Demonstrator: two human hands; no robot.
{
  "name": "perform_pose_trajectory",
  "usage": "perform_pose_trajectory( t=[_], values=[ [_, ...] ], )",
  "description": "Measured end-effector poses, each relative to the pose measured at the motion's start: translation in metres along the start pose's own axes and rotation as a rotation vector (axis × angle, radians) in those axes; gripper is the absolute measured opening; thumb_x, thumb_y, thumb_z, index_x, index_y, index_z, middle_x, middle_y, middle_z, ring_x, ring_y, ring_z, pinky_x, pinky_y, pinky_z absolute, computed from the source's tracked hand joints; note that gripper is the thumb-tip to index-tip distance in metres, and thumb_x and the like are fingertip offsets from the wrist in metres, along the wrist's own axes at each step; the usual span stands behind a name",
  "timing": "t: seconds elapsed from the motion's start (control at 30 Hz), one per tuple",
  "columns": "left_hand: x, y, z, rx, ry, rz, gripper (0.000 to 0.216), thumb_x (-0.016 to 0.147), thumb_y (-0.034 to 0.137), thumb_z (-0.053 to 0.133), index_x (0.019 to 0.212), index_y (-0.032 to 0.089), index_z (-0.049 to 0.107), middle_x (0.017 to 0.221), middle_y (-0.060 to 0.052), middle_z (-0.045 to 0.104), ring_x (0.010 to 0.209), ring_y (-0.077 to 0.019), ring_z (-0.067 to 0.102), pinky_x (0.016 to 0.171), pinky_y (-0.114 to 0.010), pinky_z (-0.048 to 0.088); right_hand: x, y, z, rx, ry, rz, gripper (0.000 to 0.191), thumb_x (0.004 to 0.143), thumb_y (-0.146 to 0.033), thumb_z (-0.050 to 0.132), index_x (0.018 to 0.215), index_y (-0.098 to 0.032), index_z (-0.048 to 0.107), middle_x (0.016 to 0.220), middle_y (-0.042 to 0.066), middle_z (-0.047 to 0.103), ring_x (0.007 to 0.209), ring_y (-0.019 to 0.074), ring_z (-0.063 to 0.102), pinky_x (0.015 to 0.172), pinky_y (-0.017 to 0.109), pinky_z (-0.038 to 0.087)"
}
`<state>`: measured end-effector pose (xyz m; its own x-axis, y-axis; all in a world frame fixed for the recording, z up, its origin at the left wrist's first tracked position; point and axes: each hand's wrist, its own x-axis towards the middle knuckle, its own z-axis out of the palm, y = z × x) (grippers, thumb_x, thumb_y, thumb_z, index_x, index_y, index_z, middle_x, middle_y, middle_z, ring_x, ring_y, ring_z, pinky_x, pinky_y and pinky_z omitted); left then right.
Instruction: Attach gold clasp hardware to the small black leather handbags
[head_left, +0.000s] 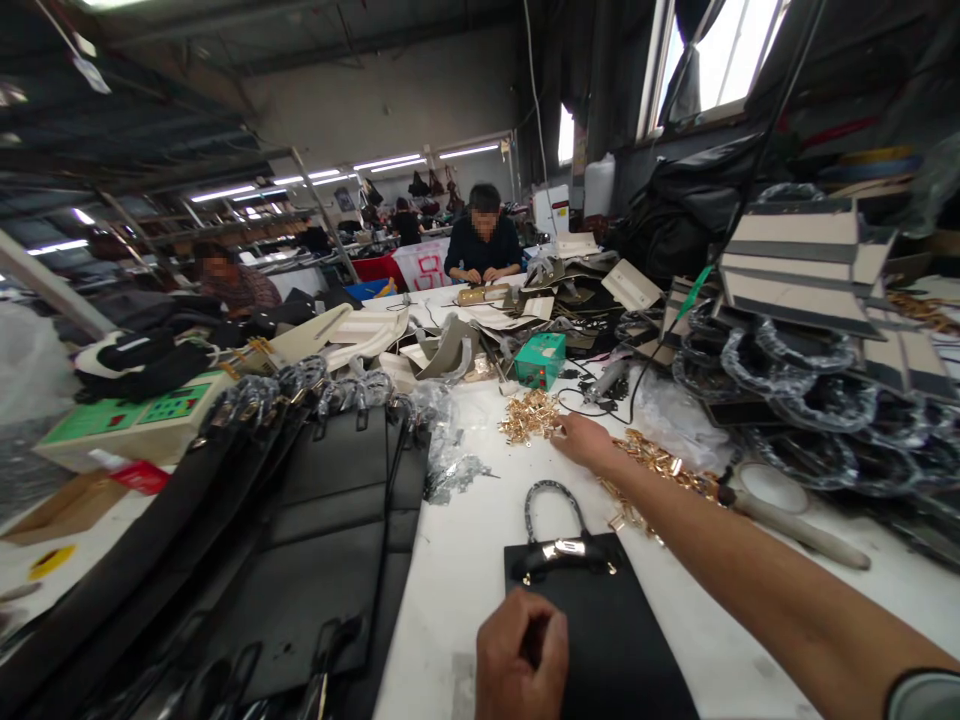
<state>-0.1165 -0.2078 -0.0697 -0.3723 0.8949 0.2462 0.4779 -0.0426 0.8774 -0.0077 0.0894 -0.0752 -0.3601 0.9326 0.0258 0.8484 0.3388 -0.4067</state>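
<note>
Person's at a white table (465,560) that's totally buried in bag parts. The right hand (581,440) is stretched out, fingers down on the edge of a pile of gold clasps (529,415). It's seen from the back, so there's no telling if it's pinching one or just touching. More of the clasps trail along the table beside the forearm.

The left hand (521,655) is close in, curled into a fist, resting on the near end of a black bag (600,620). Can't see anything inside the fist. The bag lies flat right in front of the person, between the two arms, with its handle (554,484) pointing away toward the clasps and a metal buckle (566,549) across the top edge.

To the left is a big overlapping stack of black bags (322,530), and past those a control box (135,425) with a green panel. Its button labels are way too small to read. A teal box (540,360) sits just behind the clasps, no readable print on it. On the right there are striped panels (802,265) piled over plastic-wrapped rings (795,355).

Across the table a co-worker (484,245) in a dark top has both hands down on something. Beside them hangs a white cloth (424,265) with red characters, not legible from here.
</note>
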Motion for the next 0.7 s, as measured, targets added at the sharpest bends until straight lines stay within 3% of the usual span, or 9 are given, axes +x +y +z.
perform_pose_trajectory(
  t=[0.07, 0.13, 0.27, 0.4, 0.53, 0.7],
  values=[
    [0.027, -0.006, 0.014, 0.033, -0.043, 0.077, 0.027, 0.089, 0.034, 0.056, 0.067, 0.019, 0.061, 0.061, 0.001, 0.056, 0.057, -0.0125, 0.053, 0.057, -0.022, 0.042, 0.003, 0.003, 0.007, 0.0, 0.007, 0.011, 0.025, 0.084, -0.032, 0.062, 0.107, -0.025, 0.067, 0.103, 0.005, 0.069, 0.086, 0.0197, 0.061, 0.067, 0.027, 0.035],
    [0.042, -0.014, 0.022, 0.018, -0.05, 0.043, 0.028, 0.091, 0.035, 0.055, 0.069, 0.019, 0.062, 0.062, 0.0, 0.059, 0.059, -0.0132, 0.055, 0.057, -0.022, 0.043, 0.005, 0.005, 0.011, 0.004, 0.015, 0.009, 0.02, 0.083, -0.03, 0.064, 0.101, -0.024, 0.066, 0.104, 0.003, 0.068, 0.084, 0.0179, 0.059, 0.064, 0.026, 0.033],
    [0.044, -0.026, 0.024, -0.045, -0.039, -0.023, 0.031, 0.092, 0.038, 0.053, 0.07, 0.018, 0.06, 0.064, 0.0, 0.059, 0.062, -0.0144, 0.054, 0.06, -0.023, 0.044, 0.003, 0.006, 0.012, 0.028, 0.043, -0.014, 0.013, 0.081, -0.028, 0.065, 0.093, -0.024, 0.065, 0.098, 0.002, 0.068, 0.08, 0.0165, 0.056, 0.062, 0.026, 0.03],
    [0.039, -0.024, 0.02, -0.076, -0.048, -0.031, 0.032, 0.092, 0.039, 0.053, 0.069, 0.018, 0.058, 0.065, 0.0, 0.056, 0.063, -0.0144, 0.052, 0.061, -0.024, 0.042, -0.01, 0.001, -0.003, 0.086, 0.108, -0.059, 0.008, 0.08, -0.023, 0.062, 0.089, -0.023, 0.063, 0.089, 0.001, 0.068, 0.077, 0.0167, 0.057, 0.062, 0.025, 0.031],
    [0.04, -0.026, 0.018, -0.179, -0.019, -0.103, 0.031, 0.093, 0.041, 0.052, 0.075, 0.017, 0.061, 0.067, -0.001, 0.057, 0.065, -0.0146, 0.053, 0.062, -0.024, 0.043, -0.046, -0.016, -0.025, 0.187, 0.152, -0.132, 0.009, 0.082, -0.022, 0.058, 0.089, -0.023, 0.063, 0.083, 0.0, 0.068, 0.071, 0.0157, 0.06, 0.064, 0.025, 0.038],
    [0.041, -0.028, 0.018, -0.396, 0.086, -0.183, 0.038, 0.092, 0.044, 0.056, 0.119, 0.018, 0.059, 0.088, -0.003, 0.063, 0.063, -0.0115, 0.054, 0.059, -0.023, 0.045, -0.115, -0.05, -0.03, 0.541, 0.086, -0.21, 0.01, 0.084, -0.03, 0.06, 0.089, -0.023, 0.064, 0.073, -0.002, 0.066, 0.065, 0.015, 0.061, 0.063, 0.024, 0.046]
  ],
)
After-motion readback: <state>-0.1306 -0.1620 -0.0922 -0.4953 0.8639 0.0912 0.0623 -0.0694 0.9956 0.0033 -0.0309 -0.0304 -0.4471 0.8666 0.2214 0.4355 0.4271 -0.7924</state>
